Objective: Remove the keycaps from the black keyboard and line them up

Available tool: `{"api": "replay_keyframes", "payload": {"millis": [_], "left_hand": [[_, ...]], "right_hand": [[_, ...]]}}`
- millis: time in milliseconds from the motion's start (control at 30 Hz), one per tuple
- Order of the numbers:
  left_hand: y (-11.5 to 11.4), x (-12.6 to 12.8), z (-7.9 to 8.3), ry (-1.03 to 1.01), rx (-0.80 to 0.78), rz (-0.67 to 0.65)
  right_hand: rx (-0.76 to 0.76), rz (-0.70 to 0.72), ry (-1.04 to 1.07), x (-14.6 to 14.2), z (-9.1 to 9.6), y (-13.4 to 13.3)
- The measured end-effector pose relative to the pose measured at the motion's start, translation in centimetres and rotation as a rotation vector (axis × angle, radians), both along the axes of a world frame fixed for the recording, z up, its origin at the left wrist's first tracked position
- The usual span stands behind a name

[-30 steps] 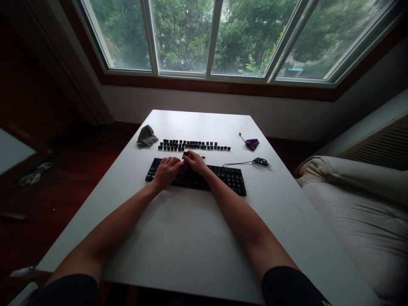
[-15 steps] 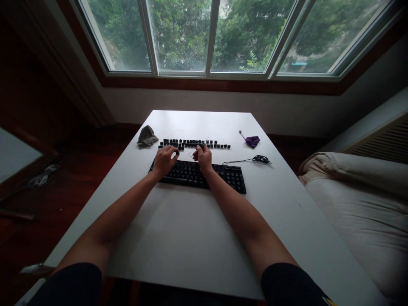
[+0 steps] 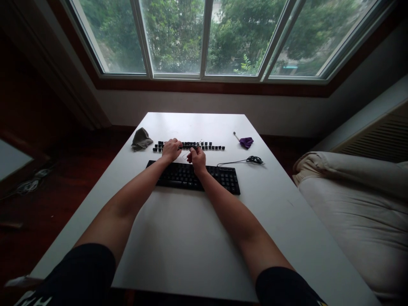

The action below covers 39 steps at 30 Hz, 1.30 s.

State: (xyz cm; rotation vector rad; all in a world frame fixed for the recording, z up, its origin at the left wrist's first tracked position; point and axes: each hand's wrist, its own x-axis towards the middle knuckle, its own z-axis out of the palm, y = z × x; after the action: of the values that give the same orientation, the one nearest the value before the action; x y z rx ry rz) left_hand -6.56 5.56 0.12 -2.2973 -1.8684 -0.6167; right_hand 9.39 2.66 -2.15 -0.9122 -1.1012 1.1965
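While gripping wire tool (image 3: pixel 194 148) in closed right hand (image 3: pixel 196 159) by far edge of keyboard (image 3: pixel 178 175) on table (image 3: pixel 191 238), holding part-curled left hand (image 3: pixel 172 149) at loose keys (image 3: pixel 218 148) beyond, can't tell whether pinching one.

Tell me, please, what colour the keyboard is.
The keyboard is black, clearest in the head view.
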Motion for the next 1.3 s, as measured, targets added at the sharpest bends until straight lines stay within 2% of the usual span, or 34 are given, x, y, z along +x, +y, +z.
{"api": "replay_keyframes", "payload": {"millis": [533, 867, 1033, 1200, 1300], "left_hand": [[0.9, 1.2, -0.9, 0.037, -0.087, 0.074], [0.4, 0.9, -0.4, 0.015, -0.047, 0.086], [-1.6, 0.0, 0.4, -0.058, 0.021, 0.078], [-5.5, -0.9, 0.8, -0.161, 0.076, 0.011], [-8.1, -1.4, 0.5, -0.201, 0.049, -0.019]], "right_hand": [[0.019, 0.007, -0.031, -0.1, -0.3, 0.2], [0.001, 0.014, -0.024, 0.0, 0.0, -0.1], [-0.001, 0.015, -0.037, -0.1, -0.3, 0.2], [0.006, 0.013, -0.049, -0.2, -0.6, 0.5], [0.035, 0.025, -0.111, -0.3, -0.3, 0.2]]}}
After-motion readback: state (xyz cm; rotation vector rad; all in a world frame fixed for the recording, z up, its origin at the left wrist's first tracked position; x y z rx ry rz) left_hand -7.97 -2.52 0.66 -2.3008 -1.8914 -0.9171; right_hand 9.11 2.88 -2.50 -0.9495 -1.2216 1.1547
